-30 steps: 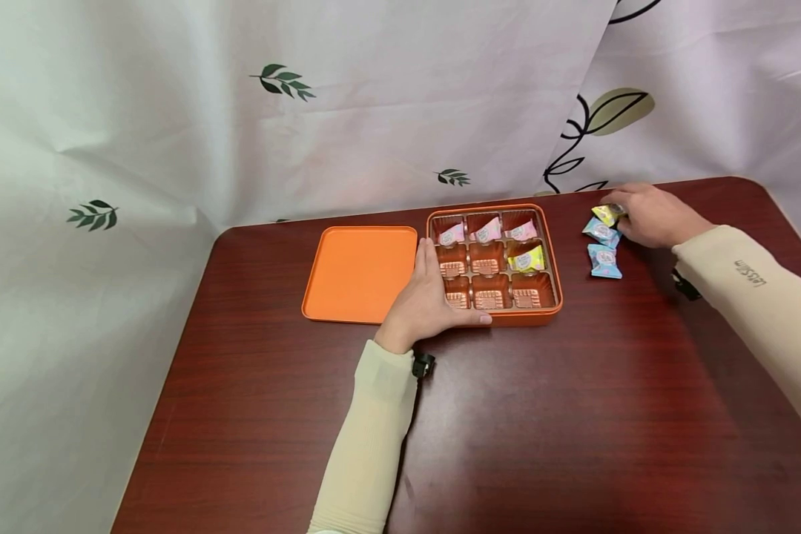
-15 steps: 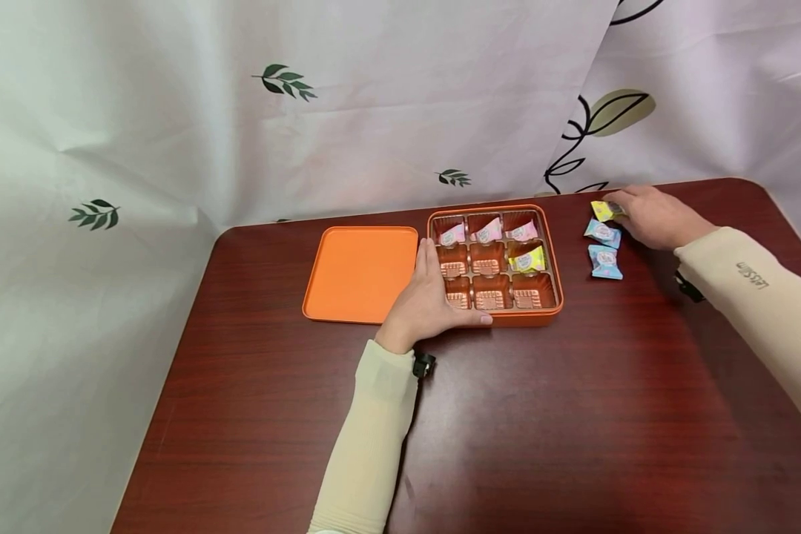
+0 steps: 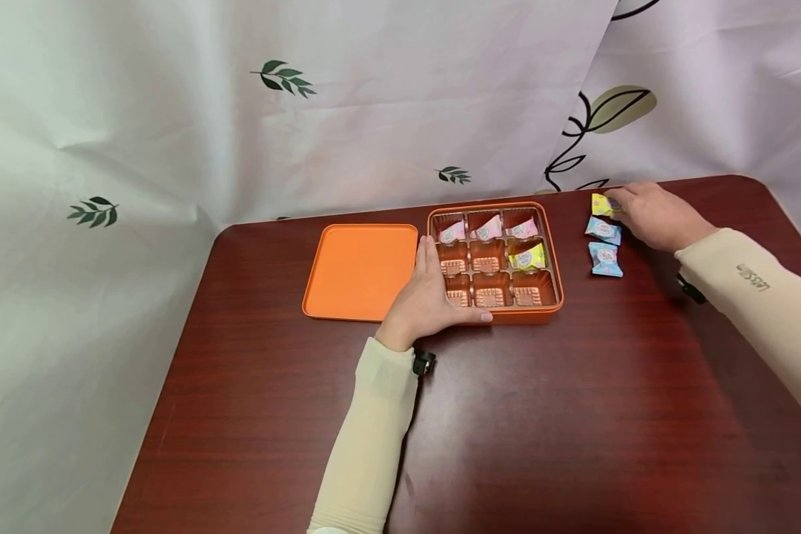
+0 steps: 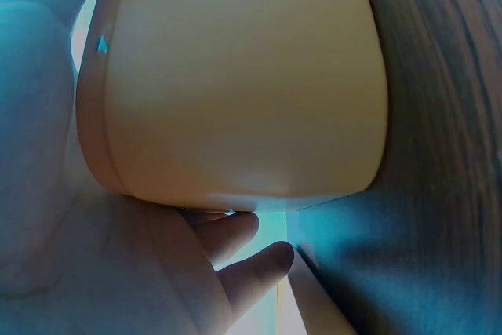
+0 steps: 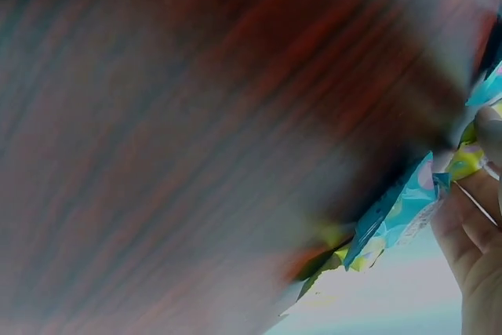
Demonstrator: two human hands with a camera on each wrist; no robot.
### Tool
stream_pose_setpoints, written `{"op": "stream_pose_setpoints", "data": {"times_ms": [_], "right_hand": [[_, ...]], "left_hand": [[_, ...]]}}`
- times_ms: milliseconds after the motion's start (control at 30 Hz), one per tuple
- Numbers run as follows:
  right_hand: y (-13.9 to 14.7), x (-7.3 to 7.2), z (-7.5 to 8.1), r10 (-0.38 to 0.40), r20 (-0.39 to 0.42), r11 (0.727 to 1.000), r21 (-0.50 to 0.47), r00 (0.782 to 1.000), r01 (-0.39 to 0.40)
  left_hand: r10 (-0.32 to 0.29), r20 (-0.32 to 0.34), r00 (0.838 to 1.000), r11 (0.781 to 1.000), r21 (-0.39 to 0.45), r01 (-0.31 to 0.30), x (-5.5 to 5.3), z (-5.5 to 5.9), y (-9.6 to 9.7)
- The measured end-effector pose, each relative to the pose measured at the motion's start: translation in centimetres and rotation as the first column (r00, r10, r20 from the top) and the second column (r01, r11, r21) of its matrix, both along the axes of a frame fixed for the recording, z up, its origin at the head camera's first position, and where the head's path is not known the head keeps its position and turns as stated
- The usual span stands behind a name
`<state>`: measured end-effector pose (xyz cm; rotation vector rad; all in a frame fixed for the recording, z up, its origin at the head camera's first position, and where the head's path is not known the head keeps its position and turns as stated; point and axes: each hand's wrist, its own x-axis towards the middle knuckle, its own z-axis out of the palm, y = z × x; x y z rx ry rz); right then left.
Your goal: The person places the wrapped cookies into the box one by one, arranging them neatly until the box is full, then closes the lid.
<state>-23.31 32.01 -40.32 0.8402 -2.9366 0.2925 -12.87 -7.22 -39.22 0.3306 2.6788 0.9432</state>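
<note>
An orange box [image 3: 523, 317] with a divided copper-coloured tray holds three pink wrapped candies [image 3: 486, 230] along its back row and a yellow wrapped candy [image 3: 527, 257] in the middle row at right. My left hand [image 3: 422, 300] lies against the box's front left corner, fingers straight along the side, thumb along the front. At the back right, my right hand [image 3: 661, 215] pinches a yellow wrapped candy [image 5: 467, 160] between thumb and fingers; the fingers hide part of it. Next to it on the table lie two blue wrapped candies [image 3: 604, 259].
The orange lid [image 3: 360, 271] lies flat to the left of the box, partly behind the left hand. A dark red wooden table [image 3: 507, 430] bears everything. A white cloth with leaf prints [image 3: 374, 111] hangs along its back edge.
The yellow candy at my right fingertips has shifted slightly back and turned. My right hand has barely moved. The left hand and the box stay in place.
</note>
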Motion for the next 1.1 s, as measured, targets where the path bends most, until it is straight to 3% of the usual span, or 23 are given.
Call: {"op": "stream_pose_setpoints", "data": {"times_ms": [600, 1100], "right_hand": [[-1.2, 1.1, 0.4, -0.042, -0.058, 0.999, -0.018, 0.997, 0.041], [-2.4, 2.1, 1.0, -0.047, -0.109, 0.995, -0.088, 0.993, 0.037]], "left_hand": [[-0.002, -0.001, 1.000, 1.000, -0.004, 0.002, 0.0, 0.0, 0.0], [-0.004, -0.002, 1.000, 1.000, -0.008, 0.004, -0.1, 0.0, 0.0]]}}
